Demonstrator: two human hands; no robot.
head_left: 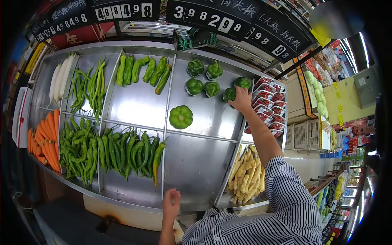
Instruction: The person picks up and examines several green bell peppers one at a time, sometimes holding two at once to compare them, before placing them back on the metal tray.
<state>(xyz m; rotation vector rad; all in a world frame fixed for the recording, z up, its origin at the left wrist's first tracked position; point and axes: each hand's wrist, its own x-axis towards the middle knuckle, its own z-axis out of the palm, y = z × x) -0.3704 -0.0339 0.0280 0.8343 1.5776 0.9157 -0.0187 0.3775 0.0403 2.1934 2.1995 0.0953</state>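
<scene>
The grip of the left hand (171,204) is loose, its fingers bent and nothing that I can see in it. It is by the front edge of the metal counter (192,163). At the far left are white radishes (62,79), with orange carrots (49,136) in front. Then come long green peppers (141,153). Next, a big round pepper (181,116) sits alone, with four dark peppers (211,89) behind it. Right of those are the near pepper (228,94) and the far pepper (243,82), side by side on a slant. The right hand (241,101) is right at them, fingers bent. The near one is just left of its fingers; the far one is just past its fingertips. I can't tell if it is pinching one. They look round, with no long side. The left hand is well apart from both. Further right are red packs (263,102), with ginger (247,175) in front.
</scene>
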